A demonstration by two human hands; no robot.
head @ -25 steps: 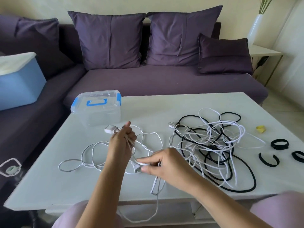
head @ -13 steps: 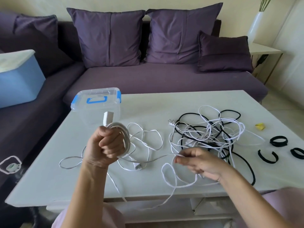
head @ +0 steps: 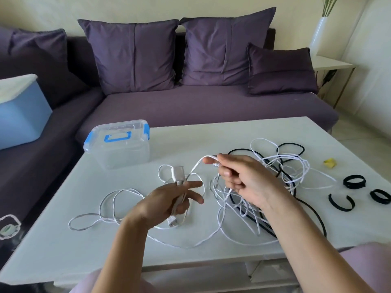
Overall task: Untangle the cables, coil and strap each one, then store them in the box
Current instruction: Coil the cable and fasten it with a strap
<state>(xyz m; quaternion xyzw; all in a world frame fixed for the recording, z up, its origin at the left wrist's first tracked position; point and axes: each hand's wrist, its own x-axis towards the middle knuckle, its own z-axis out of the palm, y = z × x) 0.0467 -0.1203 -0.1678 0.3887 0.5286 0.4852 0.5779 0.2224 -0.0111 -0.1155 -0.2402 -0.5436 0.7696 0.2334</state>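
My left hand [head: 169, 201] is closed around a few gathered turns of the thin white flat cable [head: 191, 172], with its index and little fingers sticking out loose and the cable's blocky white plug end [head: 176, 175] standing up just past my knuckles. My right hand [head: 243, 182] is raised over the table, pinching the same cable between thumb and fingertips, so a short span arcs between my two hands. The rest of this cable lies in slack loops on the white tabletop [head: 211, 132], some to the near left, some trailing to the near edge. To the right, touching the loops under my right hand, sits the tangled heap of white and black cables [head: 294, 166], not yet sorted. Three black hook-and-loop straps [head: 354, 181] lie further right, apart from the heap, and the clear lidded plastic box with blue clips and handle [head: 118, 144] stands at the far left, its lid on. This cable looks light, limp and a bit springy, so I judge the turns will pop open unless my left hand keeps them clamped; it should slide easily through a light pinch, which is how I would feed it. The best hold is near the plug end, where the stiff moulded part anchors the coil. I would pull gently, since any loop snagged in the heap could drag the whole pile along.
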